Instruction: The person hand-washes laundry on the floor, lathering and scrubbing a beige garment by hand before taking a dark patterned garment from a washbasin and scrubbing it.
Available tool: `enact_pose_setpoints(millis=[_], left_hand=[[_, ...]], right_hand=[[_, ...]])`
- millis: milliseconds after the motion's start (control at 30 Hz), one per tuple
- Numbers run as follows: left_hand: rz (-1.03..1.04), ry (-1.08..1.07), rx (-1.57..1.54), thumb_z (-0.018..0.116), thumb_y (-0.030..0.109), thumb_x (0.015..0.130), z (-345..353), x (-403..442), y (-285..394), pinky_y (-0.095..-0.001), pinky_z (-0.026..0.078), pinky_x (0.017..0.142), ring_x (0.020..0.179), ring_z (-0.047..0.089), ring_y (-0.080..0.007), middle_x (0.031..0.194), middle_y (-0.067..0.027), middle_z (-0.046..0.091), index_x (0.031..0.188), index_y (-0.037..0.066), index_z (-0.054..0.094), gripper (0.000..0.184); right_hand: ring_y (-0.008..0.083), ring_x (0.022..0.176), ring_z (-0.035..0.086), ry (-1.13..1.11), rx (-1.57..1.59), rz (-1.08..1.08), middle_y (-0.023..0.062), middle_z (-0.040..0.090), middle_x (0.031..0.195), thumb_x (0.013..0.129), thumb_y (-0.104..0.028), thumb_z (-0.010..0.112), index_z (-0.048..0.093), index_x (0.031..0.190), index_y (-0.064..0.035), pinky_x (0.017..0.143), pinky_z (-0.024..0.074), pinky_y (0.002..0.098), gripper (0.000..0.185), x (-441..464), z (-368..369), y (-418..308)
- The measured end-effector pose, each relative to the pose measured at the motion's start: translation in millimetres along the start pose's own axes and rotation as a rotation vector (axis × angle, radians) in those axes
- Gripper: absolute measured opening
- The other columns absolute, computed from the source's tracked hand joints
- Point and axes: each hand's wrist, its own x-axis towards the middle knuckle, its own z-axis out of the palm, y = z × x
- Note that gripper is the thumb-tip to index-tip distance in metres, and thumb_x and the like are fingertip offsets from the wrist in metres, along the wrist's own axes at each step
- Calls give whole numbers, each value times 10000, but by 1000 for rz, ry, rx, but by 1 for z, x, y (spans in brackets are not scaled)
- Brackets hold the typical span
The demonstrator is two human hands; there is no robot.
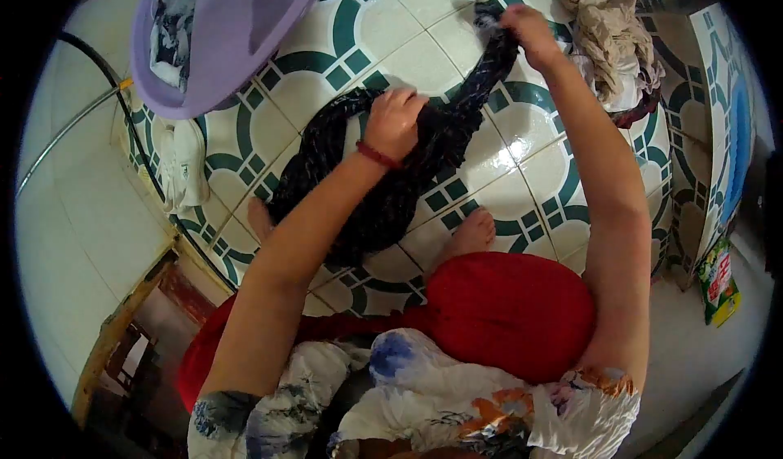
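Note:
A wet black garment (367, 206) lies bunched on the tiled floor in front of my feet, with one narrow part stretched up to the right. My left hand (395, 123), with a red band at the wrist, is closed on the garment's upper middle. Farther up and to the right, my right hand (532, 38) is closed on the far end of the stretched part. A bit of pale foam seems to show on the cloth beside my right fingers.
A purple basin (236, 35) with wet clothes stands at the upper left, white shoes (184, 165) below it. A beige and dark red clothes pile (608, 43) lies upper right. A black hose (147, 153) runs along the left; a green packet (718, 283) is far right.

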Motion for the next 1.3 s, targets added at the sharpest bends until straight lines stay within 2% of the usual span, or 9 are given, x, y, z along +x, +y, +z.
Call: enact_pose_setpoints(millis=[67,133,267,433,533,733,967,1167,1300], left_hand=[[86,88,55,499,27,712,10,15,-7,-405,439,726,808,545,-337,836,-139,573,898,67,584,209],[19,-321,-6,551,32,705,21,21,-8,-404,443,775,937,536,-317,935,-155,584,955,55,561,252],[-236,-809,-23,610,142,735,2,30,-6,-383,452,726,840,570,-319,829,-162,600,849,23,599,165],[-543,-516,-651,618,244,765,-33,15,-66,-293,431,716,799,552,-166,823,-67,606,837,19,619,236],[-696,-384,-774,632,255,756,-44,11,-82,-299,427,749,824,546,-165,881,-62,597,859,11,611,265],[-623,-344,-538,637,99,738,-14,30,-52,-267,398,841,899,537,-173,916,-77,582,985,16,545,276],[-394,-281,-1324,573,25,776,-70,63,-14,-258,373,893,1049,465,-112,1132,-30,509,1149,50,484,384],[-195,136,-11,673,237,693,-77,-4,-82,-382,421,782,875,528,-299,973,-95,559,870,69,598,255],[-32,-372,180,701,338,645,-69,-69,-55,-419,401,785,968,484,-313,1031,-113,526,959,112,587,403]], right_hand=[[246,649,526,-30,1370,227,100,543,968,702,-175,522,476,1119,-37,653,453,354,442,-22,-21,-13],[174,565,499,-112,1557,82,47,548,899,692,-152,533,496,1133,-4,584,452,259,467,-59,-48,-33],[67,547,475,-449,1217,-23,19,555,839,697,-250,620,451,1224,-15,471,393,187,601,-101,-79,-19],[119,831,535,-525,690,484,52,580,905,725,-172,599,563,1006,2,761,424,232,332,-117,-81,16],[155,855,533,-538,258,184,52,577,926,728,-106,585,538,1041,-6,793,417,265,333,-111,-47,18],[194,924,546,-500,426,-11,108,580,1008,721,-125,605,546,1095,-74,837,413,277,381,-83,44,-25],[160,841,550,-634,728,210,82,608,944,714,-284,708,561,1076,10,794,425,263,489,-70,22,-58],[107,644,482,193,1007,93,7,550,750,814,-315,607,565,982,-91,605,415,234,283,5,-80,-15],[196,710,549,404,832,57,76,568,827,850,-307,534,534,952,-62,631,454,322,265,34,-67,-11]])
